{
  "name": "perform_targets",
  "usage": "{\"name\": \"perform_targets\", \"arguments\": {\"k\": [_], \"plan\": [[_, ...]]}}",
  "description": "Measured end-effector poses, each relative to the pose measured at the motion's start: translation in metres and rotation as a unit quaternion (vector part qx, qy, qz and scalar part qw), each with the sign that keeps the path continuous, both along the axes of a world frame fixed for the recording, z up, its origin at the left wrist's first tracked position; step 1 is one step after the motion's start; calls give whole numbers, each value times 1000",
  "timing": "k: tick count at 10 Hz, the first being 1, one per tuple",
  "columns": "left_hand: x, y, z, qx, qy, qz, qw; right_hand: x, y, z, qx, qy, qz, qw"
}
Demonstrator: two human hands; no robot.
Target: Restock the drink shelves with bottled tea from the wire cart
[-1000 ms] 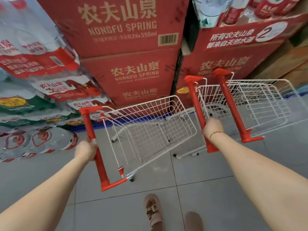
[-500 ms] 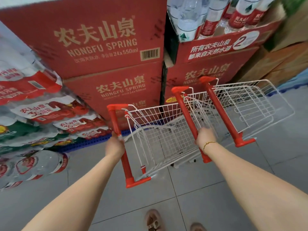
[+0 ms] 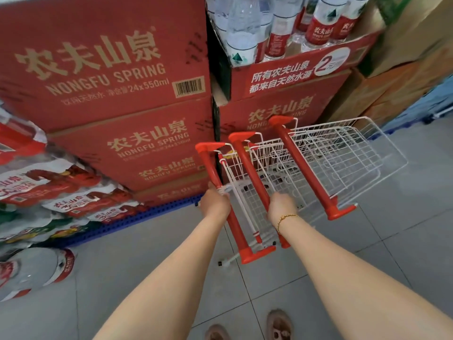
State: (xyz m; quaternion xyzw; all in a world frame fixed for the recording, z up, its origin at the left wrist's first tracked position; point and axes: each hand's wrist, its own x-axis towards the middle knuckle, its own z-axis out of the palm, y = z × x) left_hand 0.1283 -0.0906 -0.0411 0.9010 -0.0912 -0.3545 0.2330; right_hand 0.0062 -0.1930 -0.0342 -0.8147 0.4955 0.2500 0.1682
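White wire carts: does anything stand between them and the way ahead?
Yes. Stacked red cardboard cartons stand directly in front of the white wire carts. The left hand and right hand grip red handles.

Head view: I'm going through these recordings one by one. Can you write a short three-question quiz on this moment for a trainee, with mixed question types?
1. How many red handles are in view?
2. Which handle does the right hand grip: A leftmost, B middle, C rightmost?
3. True or false: the wire carts carry bottled tea.

Key: 1 three; 2 B; 3 false, they are empty.
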Motion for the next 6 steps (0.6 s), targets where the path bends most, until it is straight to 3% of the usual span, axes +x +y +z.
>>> {"name": "perform_targets", "arguments": {"k": [3,5,6], "plan": [[-4,-16,5,-9,13,24,1000,-6,-14,2,35,-2,15,999],[-19,-5,44,63,128,-19,990,-15,-4,22,65,-12,48,997],[-19,5,79,35,126,-29,991,-11,-3,50,96,-38,40,994]]}}
